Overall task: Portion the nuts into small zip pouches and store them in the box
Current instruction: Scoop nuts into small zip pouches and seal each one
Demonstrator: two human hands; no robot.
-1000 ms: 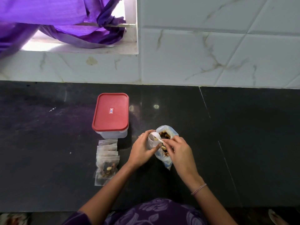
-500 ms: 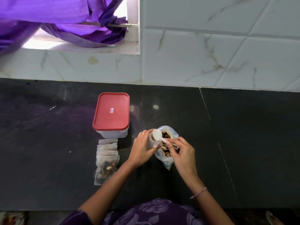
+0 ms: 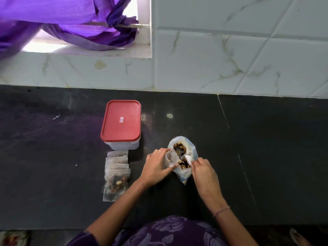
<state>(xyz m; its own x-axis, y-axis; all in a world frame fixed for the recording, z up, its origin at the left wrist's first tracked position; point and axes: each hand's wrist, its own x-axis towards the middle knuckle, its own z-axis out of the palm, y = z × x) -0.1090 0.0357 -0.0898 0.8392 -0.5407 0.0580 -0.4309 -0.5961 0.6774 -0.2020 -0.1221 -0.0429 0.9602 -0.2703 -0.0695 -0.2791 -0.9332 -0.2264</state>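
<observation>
Spoon [image 3: 188, 159] is back in the nut bag [image 3: 193, 149], three o'clock of the pouch [image 3: 170, 158] — right fingers [image 3: 195, 161] pinch it, left fingers [image 3: 173, 166] hold the pouch. Its mouth looks narrow; nuts [image 3: 178, 151] could spill.

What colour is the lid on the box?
Red, with a small sticker in the middle: the lid, clear in the head view.

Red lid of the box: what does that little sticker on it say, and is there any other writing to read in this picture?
Sticker on the red lid: red, white and blue with a small mark, too small and blurred to read.
Filled pouches and bag of nuts: no writing shows on them.
Nothing else in the picture carries readable text.
</observation>
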